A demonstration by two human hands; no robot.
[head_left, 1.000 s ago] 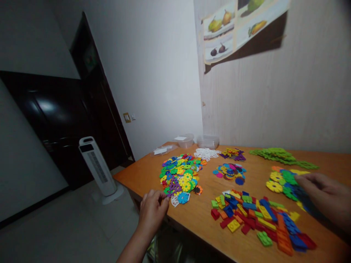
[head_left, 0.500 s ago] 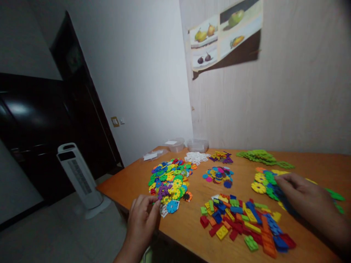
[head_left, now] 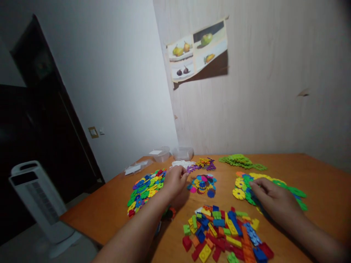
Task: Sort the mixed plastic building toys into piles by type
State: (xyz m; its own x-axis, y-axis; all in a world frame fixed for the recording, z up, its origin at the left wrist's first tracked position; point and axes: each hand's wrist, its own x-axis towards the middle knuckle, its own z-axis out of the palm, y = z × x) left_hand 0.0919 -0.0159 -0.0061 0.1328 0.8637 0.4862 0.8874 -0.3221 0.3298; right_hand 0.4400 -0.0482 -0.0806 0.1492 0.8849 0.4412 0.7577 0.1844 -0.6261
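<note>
My left hand [head_left: 175, 179] reaches across to the back of the table, its fingers pinched on a purple interlocking piece [head_left: 192, 168]. That piece lies against the small pile of yellow and purple pieces [head_left: 205, 162]. Behind the hand are white lattice pieces [head_left: 182, 163]; a pile of small coloured discs [head_left: 203, 184] is to its right. My left forearm covers part of a large pile of mixed flower discs [head_left: 146, 188]. My right hand [head_left: 271, 195] hovers closed over yellow, green and blue flower discs [head_left: 241, 188]. Whatever its fingertips hold is hidden.
Building bricks [head_left: 219, 232] spread over the near part of the wooden table [head_left: 94, 217]. Green lattice pieces [head_left: 238, 160] lie at the back. Clear plastic containers [head_left: 183, 153] and a bag [head_left: 135, 168] are at the back left. A white tower fan [head_left: 41, 204] stands on the floor.
My left hand has moved away from the large flower-disc pile to the yellow and purple pile, with a purple piece in its fingers. My right hand stays over its pile; the view has turned right.
</note>
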